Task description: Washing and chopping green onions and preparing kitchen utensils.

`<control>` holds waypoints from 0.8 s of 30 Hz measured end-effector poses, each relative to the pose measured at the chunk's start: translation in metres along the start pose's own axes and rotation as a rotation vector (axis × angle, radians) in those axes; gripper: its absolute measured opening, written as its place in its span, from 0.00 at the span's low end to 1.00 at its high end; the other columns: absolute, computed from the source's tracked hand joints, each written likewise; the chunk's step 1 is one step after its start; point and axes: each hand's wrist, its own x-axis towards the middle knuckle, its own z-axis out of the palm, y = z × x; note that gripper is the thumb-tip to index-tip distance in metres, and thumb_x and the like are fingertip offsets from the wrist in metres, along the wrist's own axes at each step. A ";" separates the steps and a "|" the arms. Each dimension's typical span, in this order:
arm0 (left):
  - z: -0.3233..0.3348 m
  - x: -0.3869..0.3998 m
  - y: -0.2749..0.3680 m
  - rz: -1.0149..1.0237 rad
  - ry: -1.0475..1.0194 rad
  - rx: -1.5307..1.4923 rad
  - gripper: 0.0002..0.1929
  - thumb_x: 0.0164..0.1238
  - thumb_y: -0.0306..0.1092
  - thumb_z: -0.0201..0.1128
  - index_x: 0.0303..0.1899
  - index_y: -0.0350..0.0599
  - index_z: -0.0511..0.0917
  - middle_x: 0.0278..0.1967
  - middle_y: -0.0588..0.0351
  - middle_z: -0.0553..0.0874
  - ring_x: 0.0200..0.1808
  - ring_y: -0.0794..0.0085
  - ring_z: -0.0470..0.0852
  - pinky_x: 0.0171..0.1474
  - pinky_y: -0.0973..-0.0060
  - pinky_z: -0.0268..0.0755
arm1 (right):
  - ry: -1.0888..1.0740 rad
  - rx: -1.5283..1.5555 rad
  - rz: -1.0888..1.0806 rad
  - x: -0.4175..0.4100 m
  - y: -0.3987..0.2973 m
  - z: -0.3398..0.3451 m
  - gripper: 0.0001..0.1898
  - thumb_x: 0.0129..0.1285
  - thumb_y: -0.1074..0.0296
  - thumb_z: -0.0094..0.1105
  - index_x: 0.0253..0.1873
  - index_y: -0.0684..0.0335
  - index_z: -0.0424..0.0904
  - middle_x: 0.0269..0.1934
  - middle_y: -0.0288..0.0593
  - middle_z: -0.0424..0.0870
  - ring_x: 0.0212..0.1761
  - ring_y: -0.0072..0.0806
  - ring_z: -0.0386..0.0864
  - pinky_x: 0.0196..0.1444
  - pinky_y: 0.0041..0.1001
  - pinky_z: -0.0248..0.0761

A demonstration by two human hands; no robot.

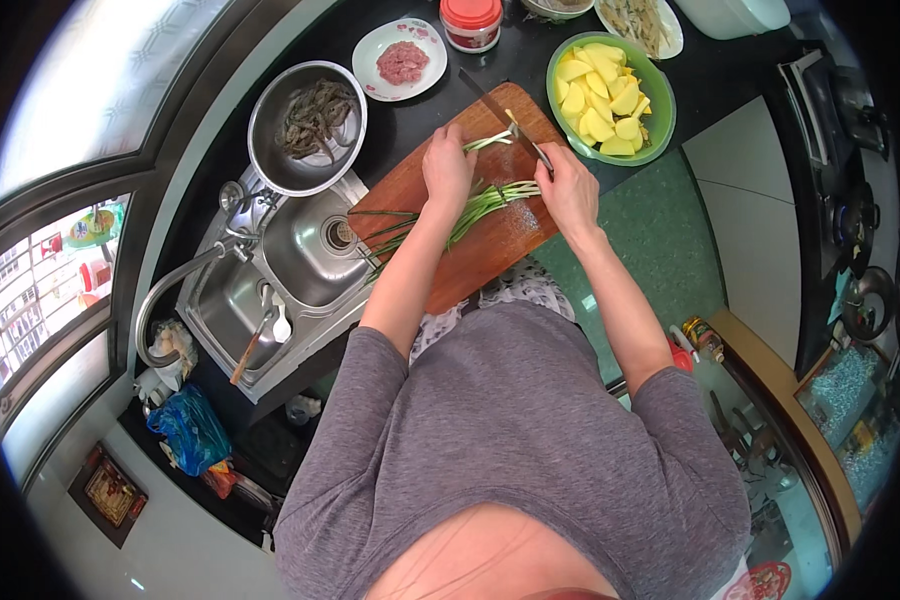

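Note:
My left hand holds a few green onion stalks by their green part over the upper part of a wooden cutting board. Their white ends point right, towards the knife. My right hand is closed round the handle of a kitchen knife, whose blade points up and left and meets the white ends. Below my hands, a bunch of green onions lies across the board, its white ends to the right and its dark green tips hanging past the left edge, partly behind my left forearm.
A steel bowl of shrimp stands by the double sink. A plate of minced meat, a red-lidded jar and a green bowl of sliced yellow pieces stand beyond the board. The faucet arches at left.

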 end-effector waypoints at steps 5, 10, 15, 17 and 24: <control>0.003 -0.002 0.004 -0.011 -0.073 -0.075 0.09 0.54 0.25 0.69 0.37 0.41 0.79 0.39 0.43 0.82 0.40 0.45 0.84 0.44 0.52 0.78 | -0.002 0.078 -0.041 0.000 -0.007 0.014 0.08 0.64 0.71 0.60 0.47 0.59 0.78 0.36 0.46 0.82 0.36 0.50 0.82 0.36 0.46 0.74; 0.004 -0.006 0.006 -0.029 -0.069 -0.079 0.08 0.55 0.24 0.68 0.37 0.41 0.80 0.39 0.44 0.82 0.39 0.45 0.85 0.43 0.53 0.78 | -0.027 0.041 -0.042 0.000 -0.011 0.024 0.07 0.64 0.71 0.60 0.46 0.62 0.75 0.37 0.51 0.82 0.35 0.54 0.82 0.35 0.50 0.74; 0.005 -0.007 0.005 0.004 -0.062 -0.073 0.07 0.55 0.25 0.68 0.36 0.42 0.81 0.39 0.46 0.83 0.38 0.45 0.85 0.41 0.54 0.78 | -0.120 -0.063 -0.009 0.003 -0.012 0.034 0.08 0.66 0.71 0.58 0.46 0.63 0.72 0.35 0.57 0.81 0.33 0.59 0.83 0.35 0.53 0.76; 0.004 -0.005 0.007 0.016 -0.072 -0.058 0.05 0.55 0.25 0.68 0.34 0.42 0.81 0.38 0.46 0.83 0.38 0.46 0.85 0.42 0.54 0.78 | -0.133 -0.078 0.010 0.008 -0.009 0.044 0.07 0.66 0.71 0.57 0.46 0.64 0.71 0.35 0.57 0.81 0.33 0.60 0.83 0.35 0.53 0.76; 0.002 -0.003 -0.002 -0.013 -0.077 -0.054 0.06 0.54 0.26 0.69 0.33 0.43 0.82 0.36 0.48 0.85 0.37 0.49 0.86 0.41 0.54 0.78 | -0.138 0.008 0.038 0.014 -0.002 0.051 0.06 0.70 0.69 0.54 0.48 0.61 0.71 0.38 0.53 0.84 0.39 0.58 0.82 0.38 0.52 0.74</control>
